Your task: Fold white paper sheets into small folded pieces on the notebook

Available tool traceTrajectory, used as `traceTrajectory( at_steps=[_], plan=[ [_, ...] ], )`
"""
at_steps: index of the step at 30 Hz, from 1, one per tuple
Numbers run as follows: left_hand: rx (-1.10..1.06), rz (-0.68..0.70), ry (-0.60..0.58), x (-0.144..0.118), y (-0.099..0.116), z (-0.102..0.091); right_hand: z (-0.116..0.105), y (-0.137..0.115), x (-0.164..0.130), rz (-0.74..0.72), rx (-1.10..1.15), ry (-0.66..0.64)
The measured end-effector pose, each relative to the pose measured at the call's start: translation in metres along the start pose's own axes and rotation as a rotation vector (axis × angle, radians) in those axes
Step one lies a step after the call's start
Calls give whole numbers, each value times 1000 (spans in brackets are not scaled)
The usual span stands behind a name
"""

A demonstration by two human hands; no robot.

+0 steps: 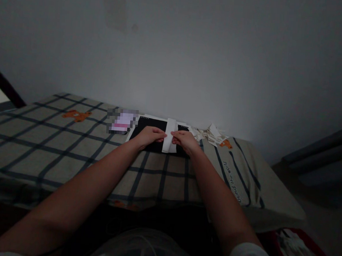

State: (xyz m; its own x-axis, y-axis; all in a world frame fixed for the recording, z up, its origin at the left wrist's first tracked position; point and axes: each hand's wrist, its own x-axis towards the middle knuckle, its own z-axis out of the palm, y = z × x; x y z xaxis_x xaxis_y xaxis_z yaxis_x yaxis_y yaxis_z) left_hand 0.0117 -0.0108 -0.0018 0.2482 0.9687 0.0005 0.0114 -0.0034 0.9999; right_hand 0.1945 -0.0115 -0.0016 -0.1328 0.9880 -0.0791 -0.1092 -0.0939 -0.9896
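Observation:
A narrow white paper strip (168,143) lies upright across a black sheet or board (151,123) with a white border. From the left, my left hand (152,136) pinches the strip's edge between thumb and fingers. My right hand (184,139) does the same at the opposite edge, near mid-length. Both hands rest low over the black surface. A second white layer shows beneath the strip on its right side; whether it is a fold or another piece I cannot tell. The fingertips hide part of the strip's edges.
A checked cloth (79,149) covers the table, which stands against a grey wall (186,59). Left of the board lies a blurred, pale purple, phone-like item (123,121). To the right is a loose pile of white folded paper pieces (212,134).

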Motion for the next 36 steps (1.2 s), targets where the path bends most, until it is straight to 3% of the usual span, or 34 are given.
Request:
traceTrajectory(
  at_steps=[8,16,30,36],
  plan=[
    [20,74,73,1,1,-1,0,0,-2,39,11,-55],
    [-20,-24,-5,1,-1,-1,-1,1,2,24,1,-12],
    [9,-13,-11,3,-3,-1,1,-2,-1,18,-7,6],
    [-16,28,24,6,-5,-3,1,-2,-2,36,13,-47]
  ],
)
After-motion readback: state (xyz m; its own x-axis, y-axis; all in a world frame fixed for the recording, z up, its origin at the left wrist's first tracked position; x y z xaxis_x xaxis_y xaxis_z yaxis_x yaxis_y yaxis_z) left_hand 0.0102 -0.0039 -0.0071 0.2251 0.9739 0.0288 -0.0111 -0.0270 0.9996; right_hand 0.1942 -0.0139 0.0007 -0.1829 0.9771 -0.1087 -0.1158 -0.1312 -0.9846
